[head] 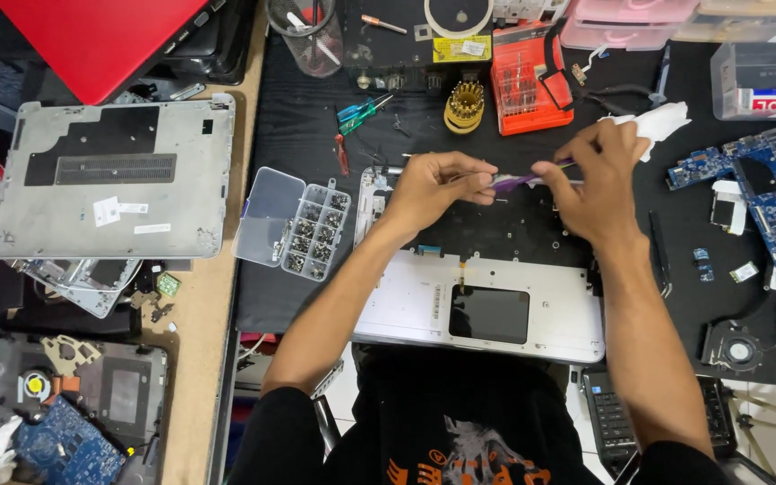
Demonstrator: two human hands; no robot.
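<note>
Both hands pinch a thin purple strip (518,180) above the silver laptop palmrest (487,305) on the worktop: left hand (433,187) closed on one end, right hand (596,175) on the other; pull gently, evenly.

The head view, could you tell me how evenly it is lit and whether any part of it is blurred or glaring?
Head view: lighting is bright and even, with only soft shadows under the left hand and right hand; the silver laptop palmrest looks pale but not blown out; the purple tool between the hands is slightly smeared; edges bow a little from the wide lens.
</note>
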